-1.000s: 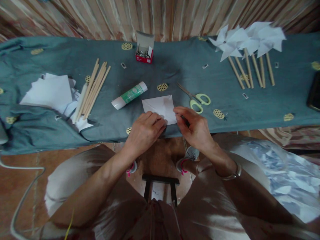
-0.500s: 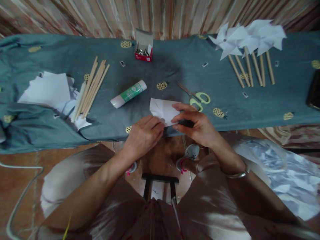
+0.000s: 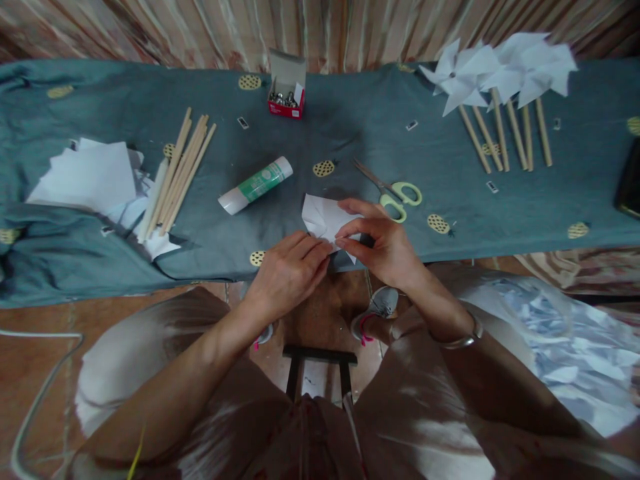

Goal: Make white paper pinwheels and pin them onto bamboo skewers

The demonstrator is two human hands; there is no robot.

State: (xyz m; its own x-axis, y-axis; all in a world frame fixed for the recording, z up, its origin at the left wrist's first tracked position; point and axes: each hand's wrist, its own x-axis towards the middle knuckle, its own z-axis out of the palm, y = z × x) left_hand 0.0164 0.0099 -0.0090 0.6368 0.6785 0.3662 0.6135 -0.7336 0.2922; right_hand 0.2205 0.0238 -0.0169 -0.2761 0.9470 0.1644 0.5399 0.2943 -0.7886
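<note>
A small piece of white paper [image 3: 320, 212] with folds lies at the table's front edge, between my two hands. My left hand [image 3: 295, 267] is closed at its lower left, fingertips pressed on the paper near its middle. From the right, my right hand [image 3: 377, 240] pinches part of the paper with thumb and index finger, close to the left fingertips. A corner of the paper sticks out below the right fingers. Just beyond the right hand lie scissors [image 3: 400, 193] with light green handles. A glue stick [image 3: 257, 185] with a green label rests to the left.
A red box [image 3: 286, 107] of small metal pieces stands open at the back. Wooden sticks [image 3: 183, 177] and white paper sheets [image 3: 87, 177] lie at left. Several finished paper pinwheels [image 3: 460, 73] lie at the back right. A dark stool [image 3: 320, 357] is below the table.
My right hand has moved slightly left, from the paper's right edge toward its middle, and its fingers have closed into a pinch. My left hand stays nearly in place.
</note>
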